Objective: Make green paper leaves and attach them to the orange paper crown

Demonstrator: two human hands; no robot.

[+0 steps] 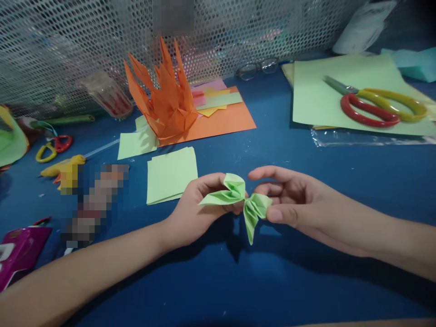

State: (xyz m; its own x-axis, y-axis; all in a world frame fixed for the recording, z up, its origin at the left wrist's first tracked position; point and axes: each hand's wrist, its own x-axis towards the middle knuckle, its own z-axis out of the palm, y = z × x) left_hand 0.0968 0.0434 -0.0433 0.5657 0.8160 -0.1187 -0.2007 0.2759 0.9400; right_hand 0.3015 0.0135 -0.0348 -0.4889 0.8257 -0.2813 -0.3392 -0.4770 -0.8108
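Folded green paper point(235, 194), apparently aloft

I see the left hand point(194, 211) and right hand point(306, 200) holding a folded green paper point(254, 206) between them over the blue bench point(252, 286). Just beyond the left I have stacked green squares point(170, 177), then a spiky orange paper form point(172, 106); beyond the right, scissors point(369, 120).

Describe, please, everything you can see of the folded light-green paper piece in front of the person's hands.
The folded light-green paper piece resembles a small bow: creased, pointed flaps spread from a pinched, narrow middle. One long flap points left, another points downward, and shorter, broader ones open above and to the right. It is held above the blue tabletop. The left hand supports its left part, fingers partly hidden; the right hand's thumb meets its right edge.
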